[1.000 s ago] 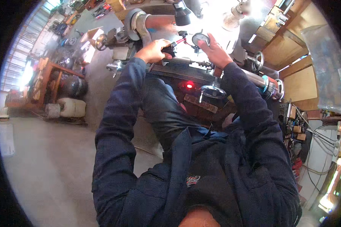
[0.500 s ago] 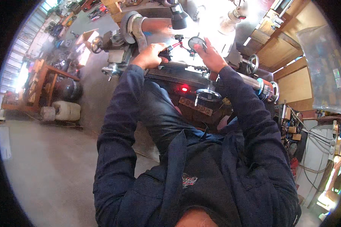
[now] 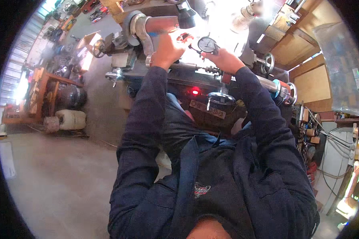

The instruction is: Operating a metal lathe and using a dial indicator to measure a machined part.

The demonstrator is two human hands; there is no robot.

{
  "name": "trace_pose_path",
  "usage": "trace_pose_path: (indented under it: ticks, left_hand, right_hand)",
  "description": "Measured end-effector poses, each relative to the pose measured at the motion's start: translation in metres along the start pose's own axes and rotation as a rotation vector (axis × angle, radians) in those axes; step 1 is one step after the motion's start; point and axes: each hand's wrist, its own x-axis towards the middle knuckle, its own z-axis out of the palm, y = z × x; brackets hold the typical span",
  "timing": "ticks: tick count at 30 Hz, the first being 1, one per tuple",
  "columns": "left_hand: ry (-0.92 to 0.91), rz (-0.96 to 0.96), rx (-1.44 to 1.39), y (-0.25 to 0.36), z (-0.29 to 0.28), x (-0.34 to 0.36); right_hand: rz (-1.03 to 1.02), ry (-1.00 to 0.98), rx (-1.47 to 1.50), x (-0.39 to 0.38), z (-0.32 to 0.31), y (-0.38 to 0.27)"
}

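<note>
A round dial indicator with a pale face is held up over the machine bed. My right hand grips its rim and side from the right. My left hand is curled at the red and black arm of the indicator stand, left of the dial; the stand's base does not show. Below both hands lies a slim stepped metal shaft, set across the machine. Under it is a chromed handwheel with a crank handle.
A dark lamp head hangs just beyond my hands, over brightly lit metal. At the left, a large wheel sits beside a reddish cylinder. A red light glows on the front. Another handwheel stands right.
My left hand has risen and shifted right, bringing the stand's arm up off the bed area. The dial has turned more toward me, still in my right hand.
</note>
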Motion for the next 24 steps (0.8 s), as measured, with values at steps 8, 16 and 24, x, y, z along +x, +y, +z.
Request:
trace_pose_path:
  ticks: [8, 16, 24]
  left_hand:
    - [-0.035, -0.157, 0.124, -0.015, 0.015, 0.009]
    - [0.064, 0.188, 0.212, -0.045, 0.016, 0.066]
    - [-0.23, 0.776, 0.946, -0.064, 0.034, 0.051]
  right_hand:
    - [0.027, 0.02, -0.03, -0.007, -0.003, -0.009]
    - [-0.011, 0.17, -0.16, -0.003, 0.011, -0.003]
    - [-0.184, 0.073, 0.032, 0.006, 0.011, 0.009]
